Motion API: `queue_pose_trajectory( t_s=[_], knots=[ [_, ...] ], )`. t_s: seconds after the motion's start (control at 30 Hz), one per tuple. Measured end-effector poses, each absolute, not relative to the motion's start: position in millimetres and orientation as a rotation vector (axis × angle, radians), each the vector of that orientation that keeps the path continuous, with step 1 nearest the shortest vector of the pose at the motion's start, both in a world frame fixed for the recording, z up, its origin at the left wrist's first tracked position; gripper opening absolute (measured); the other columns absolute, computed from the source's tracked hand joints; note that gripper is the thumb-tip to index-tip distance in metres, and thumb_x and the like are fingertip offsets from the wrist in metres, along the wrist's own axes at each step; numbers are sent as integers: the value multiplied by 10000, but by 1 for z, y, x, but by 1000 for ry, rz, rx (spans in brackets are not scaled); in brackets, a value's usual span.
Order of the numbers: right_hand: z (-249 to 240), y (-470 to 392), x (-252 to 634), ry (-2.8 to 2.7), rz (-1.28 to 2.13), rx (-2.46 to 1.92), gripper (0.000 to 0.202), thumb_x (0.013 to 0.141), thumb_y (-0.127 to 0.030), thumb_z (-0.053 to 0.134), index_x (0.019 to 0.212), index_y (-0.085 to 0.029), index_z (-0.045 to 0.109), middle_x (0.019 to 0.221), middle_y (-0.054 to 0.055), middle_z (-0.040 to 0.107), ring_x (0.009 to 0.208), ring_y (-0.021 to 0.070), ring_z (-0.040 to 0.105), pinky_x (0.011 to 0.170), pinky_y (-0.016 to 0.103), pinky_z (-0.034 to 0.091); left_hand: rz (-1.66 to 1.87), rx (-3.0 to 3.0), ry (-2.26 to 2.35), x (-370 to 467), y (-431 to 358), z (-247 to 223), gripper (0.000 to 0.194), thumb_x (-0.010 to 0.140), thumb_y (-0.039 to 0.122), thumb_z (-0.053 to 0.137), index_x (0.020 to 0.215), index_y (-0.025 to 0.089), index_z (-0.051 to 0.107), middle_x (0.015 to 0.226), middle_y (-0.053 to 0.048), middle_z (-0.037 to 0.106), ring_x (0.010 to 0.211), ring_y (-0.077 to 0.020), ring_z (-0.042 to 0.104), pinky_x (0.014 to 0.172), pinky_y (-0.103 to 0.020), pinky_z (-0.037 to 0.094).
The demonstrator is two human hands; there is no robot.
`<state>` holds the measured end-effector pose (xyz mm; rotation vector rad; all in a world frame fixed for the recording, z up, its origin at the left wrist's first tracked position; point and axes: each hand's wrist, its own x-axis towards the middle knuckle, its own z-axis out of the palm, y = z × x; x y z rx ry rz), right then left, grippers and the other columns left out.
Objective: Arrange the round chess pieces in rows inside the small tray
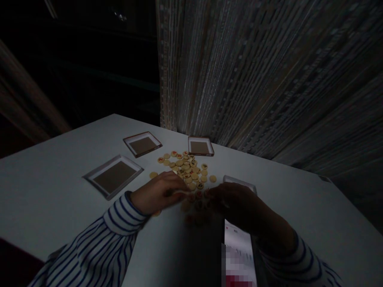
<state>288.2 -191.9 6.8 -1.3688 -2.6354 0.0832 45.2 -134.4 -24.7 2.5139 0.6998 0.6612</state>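
Many small round pieces (194, 175) lie in a loose heap between the two hands and a little beyond them; some show red or black signs, others show a plain side. The left hand (163, 191) reaches the near left edge of this heap, its fingers half bent; whether it has hold of a piece, I cannot tell. The right hand (239, 201) is in dark shadow on the other side, its fingers curved down toward the pieces; its grip also I cannot tell. Left of the left hand there is a grey-rimmed box (115, 177), and two brown-edged boxes (143, 145) stand farther, beyond the heap. Another box (239, 181) is partly hidden behind the right hand. Below this hand lies a bright panel (237, 235). Both arms wear striped sleeves (98, 243). All these things are on a white counter (66, 159), and beyond it hangs a string curtain (239, 59).
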Motion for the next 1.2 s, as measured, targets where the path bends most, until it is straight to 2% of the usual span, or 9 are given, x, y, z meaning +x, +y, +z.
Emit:
queue_pose_trajectory(
  t_s=[0.17, 0.4, 0.7, 0.97, 1.2],
  knots=[
    [4, -189, 298, -2656, 104, -1366, 165, 864, -215, 502, 951, -183, 638, 818, 55, 685, 730, 146, 617, 633, 252, 447, 443, 2624, 643, 49, -146, -21, 237, 826, 176, 552, 1025, 250, 656, 897, -44, 655, 883, -192, 560, 821, -341, 417],
    [7, -188, 307, -2667, 101, -1371, 185, 868, -222, 491, 975, -165, 631, 862, 69, 689, 762, 168, 625, 648, 283, 459, 437, 2708, 730, 54, -150, -31, 245, 821, 241, 564, 1053, 244, 642, 939, -60, 652, 898, -215, 540, 799, -361, 394],
    [8, -190, 304, -2647, 95, -1382, 181, 873, -224, 484, 946, -159, 636, 814, 71, 679, 726, 163, 613, 626, 270, 445, 352, 2716, 723, 59, -152, -30, 182, 819, 211, 569, 983, 222, 648, 958, -54, 660, 910, -215, 525, 798, -352, 385],
    [4, -188, 307, -2638, 205, -1376, 200, 871, -254, 500, 1014, -186, 623, 906, 68, 680, 800, 176, 613, 683, 302, 448, 327, 2721, 742, 59, -152, -30, 176, 831, 206, 555, 983, 213, 642, 943, -55, 660, 907, -219, 527, 795, -359, 386],
    [1, -187, 305, -2654, 185, -1394, 151, 874, -250, 503, 942, -180, 618, 809, 50, 655, 736, 161, 582, 633, 277, 405, 355, 2671, 678, 60, -151, -31, 147, 825, 158, 552, 936, 201, 638, 937, -53, 644, 900, -208, 520, 799, -358, 388]
  ],
)
